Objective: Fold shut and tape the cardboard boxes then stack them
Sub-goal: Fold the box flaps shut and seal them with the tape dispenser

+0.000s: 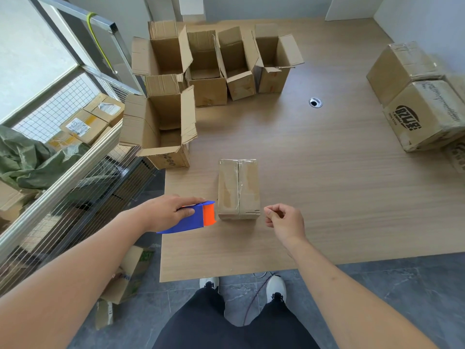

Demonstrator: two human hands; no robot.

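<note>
A small closed cardboard box point(238, 188) stands on the wooden table point(327, 187), with clear tape along its top seam. My left hand point(167, 214) grips a blue and orange tape dispenser point(195, 219) just left of the box's near end. My right hand point(283, 221) hovers at the box's right near corner, fingers curled with nothing visibly held. Several open boxes stand at the table's far left, the nearest one point(161, 129) with its flaps spread. Two closed boxes point(425, 109) sit stacked at the right edge.
A round cable hole point(315, 102) lies in the table's middle. A metal wire-mesh rack point(75, 157) with parcels and green sacking runs along the left. Flattened cardboard point(125, 275) lies on the grey floor beside my feet.
</note>
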